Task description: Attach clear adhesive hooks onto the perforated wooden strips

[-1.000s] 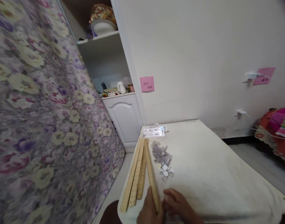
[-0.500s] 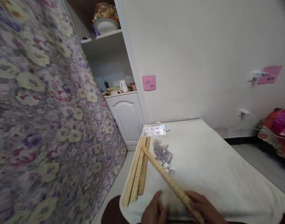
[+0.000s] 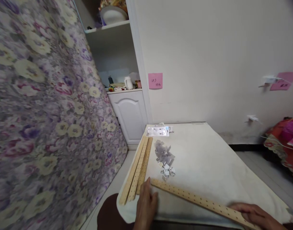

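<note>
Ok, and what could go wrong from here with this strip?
The perforated wooden strip has its left end close to the small white pieces, so a swing might scatter them. Your right grip is near the other end, so the long free span could dip if lifted one-handed. The three strips at left lie near the edge of the table and might get knocked off.

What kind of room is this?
It's probably a room in someone's home. You can see a flowery curtain, a white cupboard with a jug on top, and a white shelf higher up with a bowl-like thing on it.
</note>
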`<state>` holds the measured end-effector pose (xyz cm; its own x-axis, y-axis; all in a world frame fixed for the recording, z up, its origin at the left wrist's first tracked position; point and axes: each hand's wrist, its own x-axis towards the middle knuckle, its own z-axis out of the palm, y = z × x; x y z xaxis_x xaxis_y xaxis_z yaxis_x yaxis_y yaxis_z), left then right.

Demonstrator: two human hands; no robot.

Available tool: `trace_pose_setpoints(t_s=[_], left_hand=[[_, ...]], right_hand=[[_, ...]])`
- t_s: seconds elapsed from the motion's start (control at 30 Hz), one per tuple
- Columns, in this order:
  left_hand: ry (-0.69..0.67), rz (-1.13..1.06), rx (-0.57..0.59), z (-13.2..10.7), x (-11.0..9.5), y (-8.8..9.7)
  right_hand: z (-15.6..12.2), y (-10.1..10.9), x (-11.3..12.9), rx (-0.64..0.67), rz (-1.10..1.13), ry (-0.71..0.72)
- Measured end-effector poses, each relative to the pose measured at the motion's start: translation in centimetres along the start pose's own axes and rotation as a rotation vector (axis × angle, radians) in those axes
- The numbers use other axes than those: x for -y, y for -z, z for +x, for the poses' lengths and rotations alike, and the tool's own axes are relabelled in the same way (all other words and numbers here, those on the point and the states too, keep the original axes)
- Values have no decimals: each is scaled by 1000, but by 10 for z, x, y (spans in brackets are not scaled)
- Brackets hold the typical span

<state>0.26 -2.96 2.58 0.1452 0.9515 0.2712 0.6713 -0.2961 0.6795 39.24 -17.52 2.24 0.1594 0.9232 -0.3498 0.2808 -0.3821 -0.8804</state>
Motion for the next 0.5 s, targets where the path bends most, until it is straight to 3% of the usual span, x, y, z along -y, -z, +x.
trace_pose_setpoints(t_s=[0.07, 0.2, 0.33, 0.5], left_hand=[[-12, 11, 11, 2, 7, -10], [-42, 53, -19, 4, 17, -22], [-56, 81, -30, 10, 17, -23], [-98, 84, -36, 19, 10, -22]], right_hand=[[6, 3, 5, 73, -59, 84], [18, 11, 8, -28, -234, 264], [22, 17, 15, -92, -369, 338], [34, 25, 17, -44, -447, 451]])
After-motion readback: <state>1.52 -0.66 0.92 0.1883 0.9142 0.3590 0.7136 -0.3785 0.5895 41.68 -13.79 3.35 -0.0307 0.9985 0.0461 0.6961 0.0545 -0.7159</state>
